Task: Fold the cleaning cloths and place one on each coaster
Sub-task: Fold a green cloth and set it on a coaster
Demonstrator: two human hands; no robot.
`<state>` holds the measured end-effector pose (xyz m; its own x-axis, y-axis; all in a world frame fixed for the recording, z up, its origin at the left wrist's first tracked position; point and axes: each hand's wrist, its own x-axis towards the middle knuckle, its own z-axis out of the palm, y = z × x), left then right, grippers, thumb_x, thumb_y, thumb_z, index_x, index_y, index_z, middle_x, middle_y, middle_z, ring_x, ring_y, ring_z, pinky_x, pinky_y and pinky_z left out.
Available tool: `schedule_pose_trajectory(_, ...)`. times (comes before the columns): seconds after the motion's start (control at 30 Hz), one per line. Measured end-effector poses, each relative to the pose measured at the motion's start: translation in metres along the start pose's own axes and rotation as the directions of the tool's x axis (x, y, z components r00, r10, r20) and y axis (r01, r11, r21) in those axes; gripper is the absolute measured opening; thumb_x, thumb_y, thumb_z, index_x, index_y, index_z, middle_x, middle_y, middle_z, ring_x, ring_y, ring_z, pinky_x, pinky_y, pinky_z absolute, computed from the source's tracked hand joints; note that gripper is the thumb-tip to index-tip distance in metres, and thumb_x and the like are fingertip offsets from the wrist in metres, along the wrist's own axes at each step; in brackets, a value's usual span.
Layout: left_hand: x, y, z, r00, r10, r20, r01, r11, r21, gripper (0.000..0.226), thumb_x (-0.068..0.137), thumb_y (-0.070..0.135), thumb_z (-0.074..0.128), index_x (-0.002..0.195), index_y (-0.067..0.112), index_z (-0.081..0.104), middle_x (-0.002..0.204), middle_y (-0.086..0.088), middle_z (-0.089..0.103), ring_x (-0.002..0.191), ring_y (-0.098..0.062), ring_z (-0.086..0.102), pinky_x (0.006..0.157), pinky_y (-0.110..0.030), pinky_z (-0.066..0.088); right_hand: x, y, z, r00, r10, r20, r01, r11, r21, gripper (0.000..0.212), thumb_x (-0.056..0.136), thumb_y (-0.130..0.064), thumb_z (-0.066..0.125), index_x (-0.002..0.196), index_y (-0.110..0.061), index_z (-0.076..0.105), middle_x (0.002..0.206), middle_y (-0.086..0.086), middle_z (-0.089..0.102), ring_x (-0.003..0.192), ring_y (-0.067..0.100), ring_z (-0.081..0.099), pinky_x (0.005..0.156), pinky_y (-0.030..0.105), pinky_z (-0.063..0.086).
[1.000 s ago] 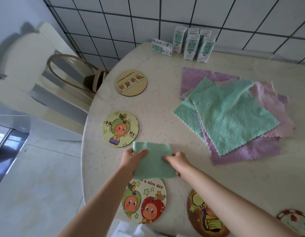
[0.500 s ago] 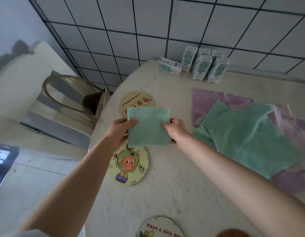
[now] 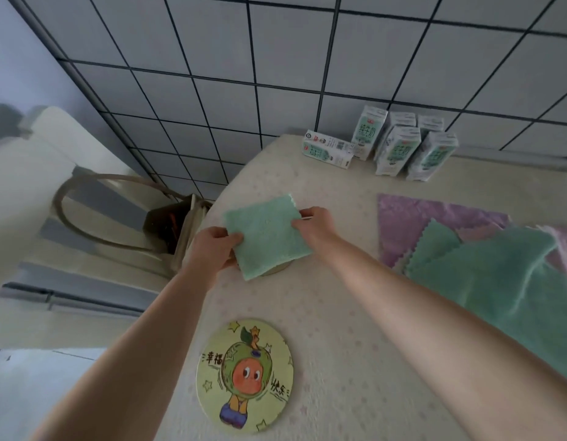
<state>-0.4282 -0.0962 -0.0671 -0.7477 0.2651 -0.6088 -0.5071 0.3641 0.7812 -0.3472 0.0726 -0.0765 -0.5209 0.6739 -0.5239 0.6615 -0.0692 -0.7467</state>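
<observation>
From the head camera, I saw both hands gripping a folded green cloth (image 3: 265,234) by its side edges. The left hand (image 3: 212,249) pinched the near-left edge, thumb on top; the right hand (image 3: 315,225) pinched the far-right edge. The cloth lay over a round coaster (image 3: 280,268), of which I could see only a sliver of rim under the cloth's near-right edge; I could not tell whether the cloth rested flat on it or sat just above. Closer to me on the table (image 3: 339,313) lay a second coaster (image 3: 245,375), printed with a cartoon fruit figure, uncovered. To the right, unfolded green cloths (image 3: 498,275) were spread over purple cloths (image 3: 412,224). At the far table edge, against the tiled wall (image 3: 276,74), stood several milk cartons (image 3: 400,148), one lying on its side.
</observation>
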Motion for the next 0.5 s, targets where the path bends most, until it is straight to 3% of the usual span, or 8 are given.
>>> schedule_pose_trajectory(0.03,0.000,-0.002,0.001,1.000,-0.004,-0.004,0.004,1.000,0.008,0.006,0.087,0.003,0.065,0.091,0.005,0.060,0.093,-0.015,0.066,0.075,-0.026,0.067,0.048,-0.027,0.055,0.005,-0.001,0.001,1.000,-0.009,-0.001,0.009,1.000,-0.018,0.027,0.081,-0.011,0.061,0.108,-0.013,0.067,0.105,0.007,0.069,0.099,0.025,0.063,0.080,0.029,0.049)
schedule_pose_trajectory(0.1,0.003,-0.011,0.003,1.000,-0.018,-0.026,0.019,0.999,0.038,0.008,0.085,0.003,0.066,0.083,0.006,0.059,0.089,-0.016,0.066,0.070,-0.025,0.067,0.051,-0.030,0.058,0.012,0.000,0.003,1.000,-0.025,0.005,0.026,0.998,-0.051,0.025,0.081,-0.012,0.061,0.105,-0.015,0.068,0.100,0.005,0.069,0.097,0.023,0.063,0.075,0.026,0.046)
schedule_pose_trajectory(0.17,0.005,-0.018,0.004,0.998,-0.040,-0.046,0.042,0.998,0.048,0.009,0.082,0.004,0.069,0.084,0.005,0.061,0.088,-0.018,0.067,0.065,-0.025,0.068,0.058,-0.034,0.059,0.018,0.003,0.003,0.999,-0.047,0.016,0.048,0.995,-0.087,0.024,0.080,-0.012,0.062,0.103,-0.015,0.069,0.098,0.004,0.069,0.095,0.023,0.063,0.072,0.024,0.043)
schedule_pose_trajectory(0.27,0.011,-0.029,0.006,0.994,-0.043,-0.100,0.050,0.997,0.065,0.015,0.079,0.005,0.073,0.090,0.002,0.062,0.084,-0.015,0.068,0.054,-0.018,0.068,0.052,-0.029,0.058,0.024,0.007,0.006,0.996,-0.085,0.020,0.087,0.985,-0.148,0.023,0.080,-0.012,0.064,0.102,-0.014,0.070,0.098,0.005,0.069,0.095,0.023,0.063,0.070,0.023,0.041)
schedule_pose_trajectory(0.43,0.014,-0.031,0.005,0.985,0.032,-0.169,0.005,0.976,0.217,0.015,0.077,0.014,0.075,0.080,0.015,0.061,0.083,-0.014,0.071,0.064,-0.024,0.071,0.066,-0.042,0.060,0.021,0.008,0.004,0.986,-0.159,-0.056,0.134,0.939,-0.316,0.020,0.084,-0.014,0.055,0.102,-0.014,0.064,0.105,0.006,0.065,0.098,0.023,0.058,0.076,0.027,0.045)
schedule_pose_trajectory(0.5,0.013,-0.029,0.002,0.975,0.094,-0.200,-0.019,0.937,0.348,0.020,0.074,0.023,0.074,0.086,0.019,0.058,0.085,-0.010,0.070,0.072,-0.024,0.070,0.070,-0.040,0.059,0.015,0.009,-0.006,0.983,-0.178,-0.051,0.146,0.915,-0.377,0.021,0.086,-0.015,0.052,0.105,-0.012,0.061,0.108,0.007,0.063,0.100,0.025,0.056,0.082,0.032,0.047)
